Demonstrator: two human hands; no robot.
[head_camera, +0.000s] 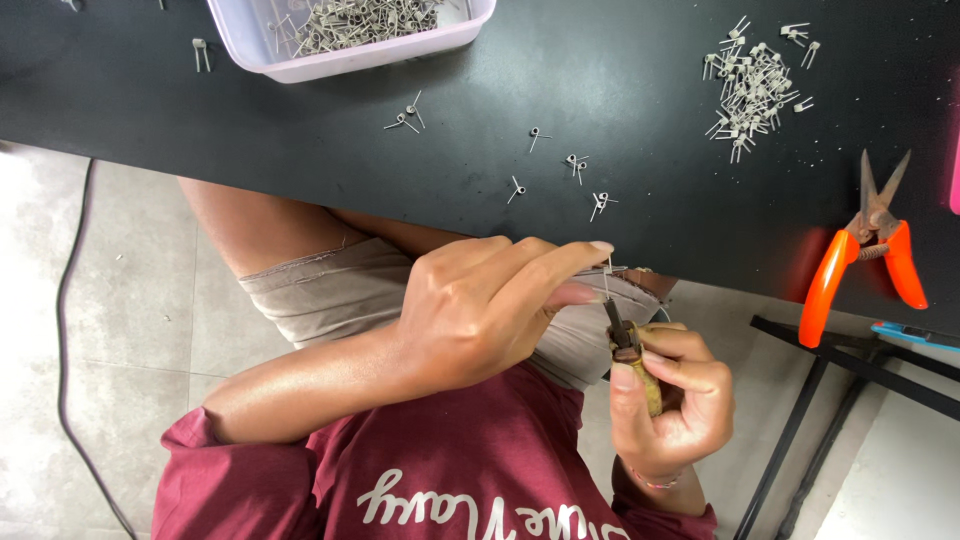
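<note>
My left hand (490, 305) pinches a small metal wire spring (607, 268) between thumb and forefinger, just below the black table's edge. My right hand (672, 400) grips a small tool with a yellowish handle (640, 375); its dark tip meets the spring's wire legs. Both hands are held close together over my lap, in front of the table.
On the black table (250, 120) stands a pale plastic tub (350, 55) full of wire springs. A pile of springs (752, 90) lies at the right, several loose springs (540, 135) in the middle. Orange-handled snips (865, 260) lie near the right edge. A black cable (62, 330) runs on the floor.
</note>
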